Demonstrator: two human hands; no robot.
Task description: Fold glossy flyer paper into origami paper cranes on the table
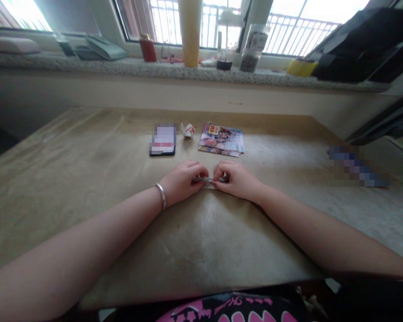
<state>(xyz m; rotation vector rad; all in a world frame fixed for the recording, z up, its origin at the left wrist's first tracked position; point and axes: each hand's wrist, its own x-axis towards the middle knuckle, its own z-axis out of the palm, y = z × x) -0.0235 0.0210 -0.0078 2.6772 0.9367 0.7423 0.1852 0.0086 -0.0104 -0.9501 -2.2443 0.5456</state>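
A: How is the small piece of paper (pixel 209 184) seen?

B: As a narrow greyish strip, seemingly folded, with a whitish part shown below a darker upper edge. Much of it is covered by the fingers, so its full outline cannot be made out.

A: And where is it held?

B: Between the hands, low over the table (pixel 174 255); whether the wood-toned top is touched by it cannot be told. Its left end is pinched by the thumb and curled fingers of the left hand (pixel 185 180), its right end by those of the right hand (pixel 237 180), where the index finger is bent more sharply. Both grips are drawn nearly closed, and only the strip's middle is left bare between them.

A: What is laid beyond?

B: A dark-edged device (pixel 164 139), its front pixelated, then a crumpled wrapper (pixel 188 130) marked in red, then a stack of colourful leaflets (pixel 220 139). Far to the right, a long object (pixel 357 166) is blurred by pixels.

A: And the room?

B: The table is backed by a low wall and a speckled sill (pixel 121 68), on which a red container (pixel 148 48), a tall yellow cylinder (pixel 190 33) and a black bag (pixel 359 49) are set. Railings are seen through the windows.
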